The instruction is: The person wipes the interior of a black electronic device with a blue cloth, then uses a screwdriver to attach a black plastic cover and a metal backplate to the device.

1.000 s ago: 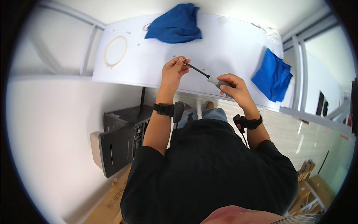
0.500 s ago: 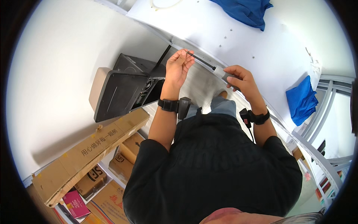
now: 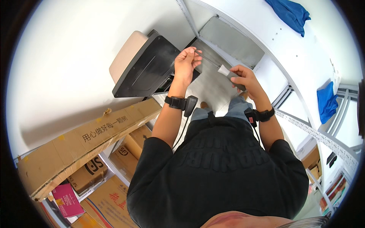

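While the screwdriver (image 3: 219,67) hangs in mid-air above the floor, right hand (image 3: 243,78) closed around its handle, left hand (image 3: 186,62) pinching the shaft tip — keep both grips steady, clear of the black computer case (image 3: 146,70).

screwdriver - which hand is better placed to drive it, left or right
Probably the right. The right hand is wrapped around the handle of the screwdriver, so it can turn and push. The left hand only pinches the thin shaft near the tip, which suits guiding.
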A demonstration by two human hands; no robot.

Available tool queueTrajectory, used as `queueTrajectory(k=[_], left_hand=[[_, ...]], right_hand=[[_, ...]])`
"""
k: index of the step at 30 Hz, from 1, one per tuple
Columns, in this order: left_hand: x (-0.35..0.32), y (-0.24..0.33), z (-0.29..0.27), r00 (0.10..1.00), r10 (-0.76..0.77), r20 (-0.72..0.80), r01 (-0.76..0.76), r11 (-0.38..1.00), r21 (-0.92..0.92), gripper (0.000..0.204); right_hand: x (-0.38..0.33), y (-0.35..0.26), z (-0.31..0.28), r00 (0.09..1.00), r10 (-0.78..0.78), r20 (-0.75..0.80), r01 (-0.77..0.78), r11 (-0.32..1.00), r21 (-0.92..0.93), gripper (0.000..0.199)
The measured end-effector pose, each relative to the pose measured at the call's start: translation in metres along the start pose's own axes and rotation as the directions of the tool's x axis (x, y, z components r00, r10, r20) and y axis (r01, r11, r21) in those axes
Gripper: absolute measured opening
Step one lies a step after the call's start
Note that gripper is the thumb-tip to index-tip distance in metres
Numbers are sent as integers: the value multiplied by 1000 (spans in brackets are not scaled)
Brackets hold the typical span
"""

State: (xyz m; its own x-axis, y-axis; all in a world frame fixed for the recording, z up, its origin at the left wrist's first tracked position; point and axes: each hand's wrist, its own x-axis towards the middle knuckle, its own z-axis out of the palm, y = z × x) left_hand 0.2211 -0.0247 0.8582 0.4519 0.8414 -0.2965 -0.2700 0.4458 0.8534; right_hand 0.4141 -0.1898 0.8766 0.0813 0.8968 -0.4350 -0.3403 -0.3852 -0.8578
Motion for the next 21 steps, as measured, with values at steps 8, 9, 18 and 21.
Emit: queueTrajectory(k=[8,9,18,21], left_hand=[[-12,62,-64,970,236,59,-238,868,437,22],[-7,69,-75,922,372,108,-364,737,569,19],[54,126,-88,790,454,412,-319,-269,909,43],[66,119,-98,768,446,459,-360,-292,886,38]], right_hand=[[24,13,65,997,-70,36,61,979,195,33],[28,12,69,996,-80,38,71,977,199,32],[60,15,112,993,-101,-54,106,988,113,28],[67,18,119,992,-121,-44,125,985,117,29]])
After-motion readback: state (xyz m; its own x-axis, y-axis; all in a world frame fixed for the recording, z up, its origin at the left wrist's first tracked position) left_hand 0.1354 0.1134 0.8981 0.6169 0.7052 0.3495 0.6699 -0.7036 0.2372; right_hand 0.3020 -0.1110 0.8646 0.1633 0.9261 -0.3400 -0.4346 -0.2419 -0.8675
